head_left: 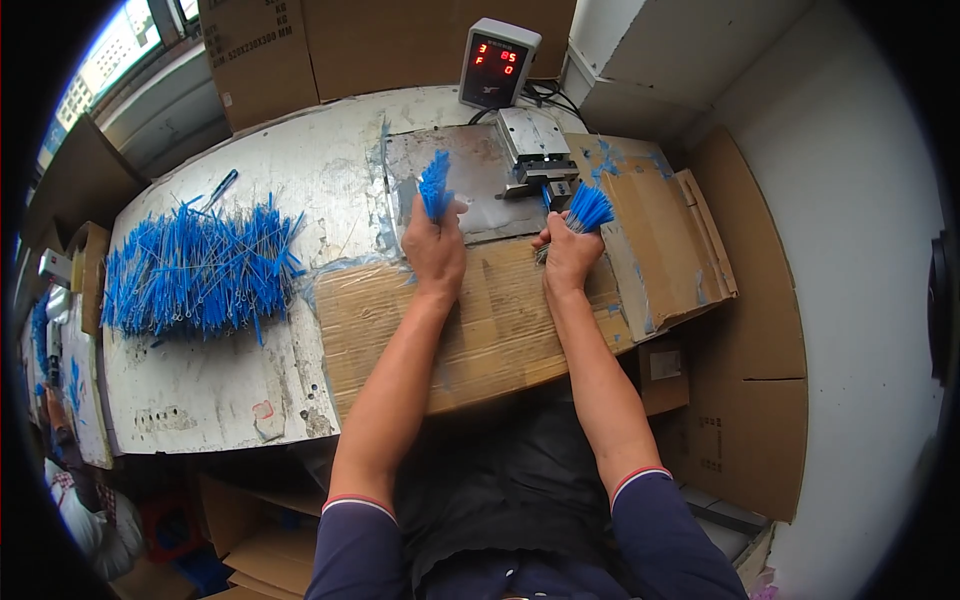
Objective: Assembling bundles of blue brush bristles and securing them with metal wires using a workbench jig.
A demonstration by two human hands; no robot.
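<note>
Two fists, two blue bundles, side by side at the bench!

Closest in, a black apron (500,470) fills the near edge, navy sleeves (355,550) with red-and-white trim flanking it. Forearms reach out over a flat cardboard sheet (500,330) laid on the white worktable (220,395).

And here are the hands! The right hand (573,252) is curled firmly round a bundle of blue-tipped wires (590,206); the blue ends fan out above the fist, up and to the right, while bare wire ends poke out at its lower left. Over to the left hand (436,245), wrapped round a second blue bundle (435,185), slightly blurred, its tips standing up above the closed fingers. Clear air between the two fists!

Well out to the left of both hands, a broad heap of blue-tipped wires (200,270) sprawls on the table, some showing small looped ends, with a pen (222,188) just behind it.

Beyond the fists sits a grey metal plate (470,165), and just past the right-hand bundle, a block-shaped metal fixture (532,135). Farther back, a display box (500,65) glows with red characters, cardboard (430,45) standing behind it.
</note>
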